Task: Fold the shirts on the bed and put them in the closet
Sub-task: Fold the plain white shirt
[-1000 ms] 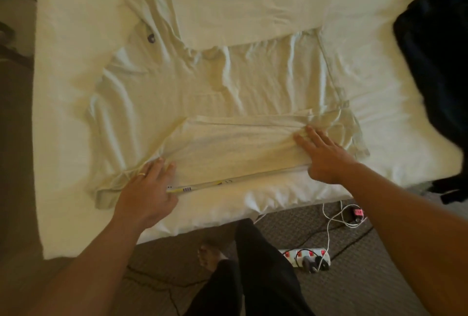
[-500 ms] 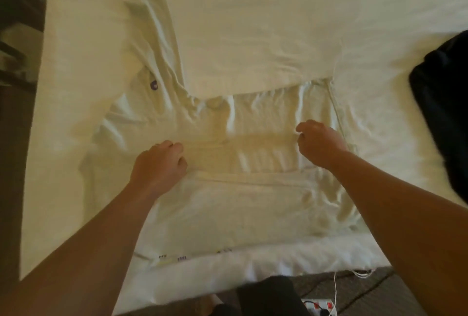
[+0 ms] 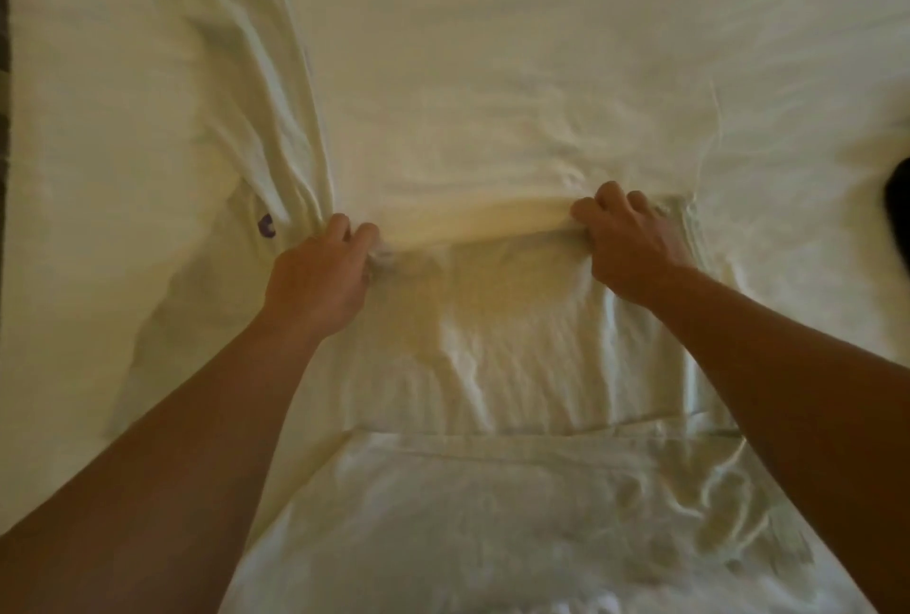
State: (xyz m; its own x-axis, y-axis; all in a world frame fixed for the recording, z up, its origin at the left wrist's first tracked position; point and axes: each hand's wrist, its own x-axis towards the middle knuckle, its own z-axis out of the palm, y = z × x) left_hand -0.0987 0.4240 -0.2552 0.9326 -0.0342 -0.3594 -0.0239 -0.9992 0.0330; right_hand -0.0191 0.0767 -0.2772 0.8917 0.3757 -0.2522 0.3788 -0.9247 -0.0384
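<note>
A cream shirt (image 3: pixel 517 357) lies spread on the white bed (image 3: pixel 98 170), its near side folded over once. A small purple logo (image 3: pixel 266 225) shows on its left part. My left hand (image 3: pixel 320 278) grips the far folded edge of the shirt at the left, fingers curled into the cloth. My right hand (image 3: pixel 633 244) grips the same far edge at the right. Between my hands the edge is lifted a little into a taut ridge (image 3: pixel 472 224). The shirt's left sleeve (image 3: pixel 256 86) runs away up the bed.
A dark garment (image 3: pixel 898 200) shows as a sliver at the right edge of the view. White bed sheet stretches beyond the shirt and to the left. A dark strip of floor (image 3: pixel 4 22) runs along the far left.
My hands left the near fold, reached further across the shirt and took hold of its far edge. The view moved closer over the bed; the floor and power strip dropped out of sight.
</note>
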